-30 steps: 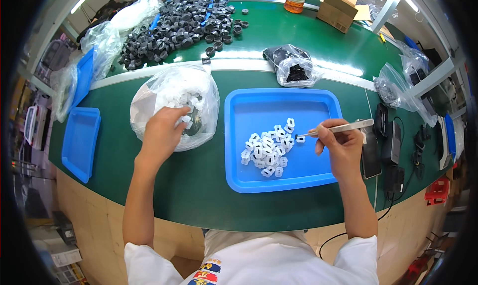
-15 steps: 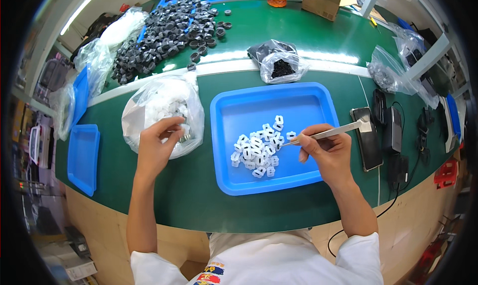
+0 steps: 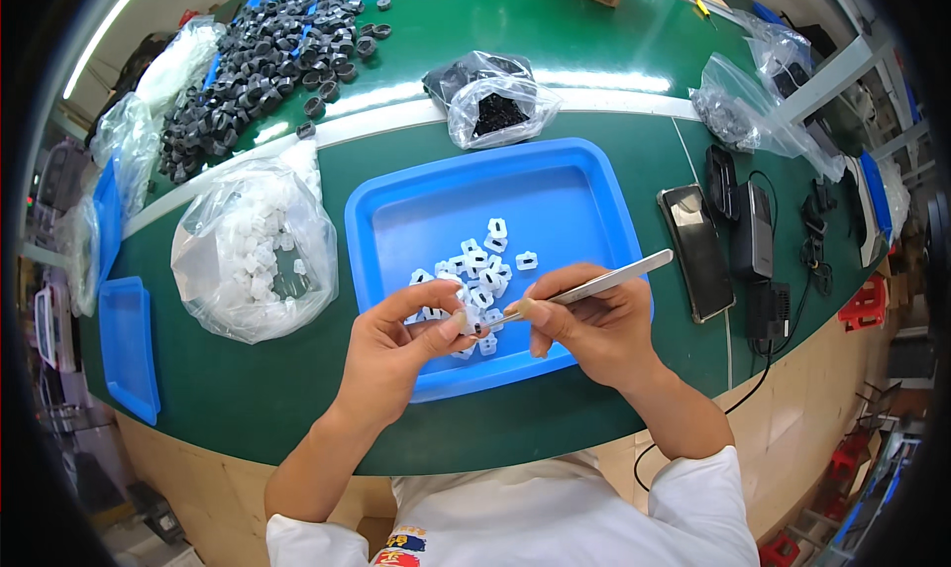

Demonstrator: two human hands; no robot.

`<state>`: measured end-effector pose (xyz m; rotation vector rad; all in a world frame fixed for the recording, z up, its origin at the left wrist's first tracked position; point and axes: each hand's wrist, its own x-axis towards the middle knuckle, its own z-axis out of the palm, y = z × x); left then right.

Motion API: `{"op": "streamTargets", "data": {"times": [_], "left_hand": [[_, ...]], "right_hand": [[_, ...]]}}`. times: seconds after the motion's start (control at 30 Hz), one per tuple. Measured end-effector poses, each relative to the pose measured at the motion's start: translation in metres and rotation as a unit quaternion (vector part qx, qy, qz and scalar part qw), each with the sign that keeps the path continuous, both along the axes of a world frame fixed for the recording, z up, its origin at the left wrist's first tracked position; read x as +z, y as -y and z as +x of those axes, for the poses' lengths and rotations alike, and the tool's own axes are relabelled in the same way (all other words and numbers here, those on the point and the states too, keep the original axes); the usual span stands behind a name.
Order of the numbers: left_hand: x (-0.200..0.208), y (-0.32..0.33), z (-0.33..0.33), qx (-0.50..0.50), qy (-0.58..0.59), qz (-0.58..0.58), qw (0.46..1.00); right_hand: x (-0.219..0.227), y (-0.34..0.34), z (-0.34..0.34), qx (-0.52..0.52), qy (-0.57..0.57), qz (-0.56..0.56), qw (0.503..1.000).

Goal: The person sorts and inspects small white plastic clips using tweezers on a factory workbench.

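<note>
Between thumb and fingertips, my left hand (image 3: 401,344) pinches a small white plastic part (image 3: 468,319), partly hidden by the fingers. My right hand (image 3: 594,329) is closed round metal tweezers (image 3: 619,275), whose tips meet the part, with something small and dark there. Both hands are above the near side of a blue tray (image 3: 466,163). Several white plastic pieces (image 3: 480,262) with slots lie heaped in that tray, some covered by my hands. To the left stands an open clear plastic bag (image 3: 203,270) of white pieces.
Black ring-shaped parts (image 3: 263,67) are piled at the far left. A bag of small black parts (image 3: 498,106) sits behind the tray. On the right lie a phone (image 3: 698,255), a black adapter (image 3: 753,235) and cables. A small blue tray (image 3: 129,344) rests at the left edge.
My left hand has moved right from the plastic bag to above the tray, now with a white part. The tweezers have come left to meet it. The whole view has shifted.
</note>
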<state>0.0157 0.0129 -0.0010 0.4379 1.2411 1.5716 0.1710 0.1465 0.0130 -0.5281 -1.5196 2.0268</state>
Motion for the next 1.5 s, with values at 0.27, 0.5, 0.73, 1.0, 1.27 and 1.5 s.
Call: {"op": "streamTargets", "data": {"times": [0.27, 0.5, 0.73, 1.0, 1.27, 1.5], "left_hand": [[-0.003, 0.002, 0.004, 0.001, -0.051, 0.006, 0.999], [-0.006, 0.005, 0.006, 0.011, -0.048, 0.044, 0.998], [-0.002, 0.005, 0.005, 0.012, 0.007, 0.037, 0.999], [-0.001, 0.004, 0.004, -0.004, 0.049, 0.027, 0.998], [-0.003, 0.005, 0.005, -0.008, 0.05, 0.027, 0.998], [-0.001, 0.008, 0.006, -0.02, -0.02, 0.027, 0.999]], "right_hand": [[-0.005, -0.002, -0.005, -0.008, 0.029, 0.04, 0.999], [-0.007, 0.001, -0.004, 0.001, 0.017, 0.04, 0.999], [-0.006, 0.004, -0.007, -0.002, 0.026, 0.038, 0.999], [-0.012, 0.007, -0.008, -0.02, 0.005, 0.05, 0.999], [-0.011, 0.005, -0.008, -0.007, 0.009, 0.092, 0.996], [-0.005, 0.003, -0.008, 0.011, 0.024, 0.135, 0.99]]}}
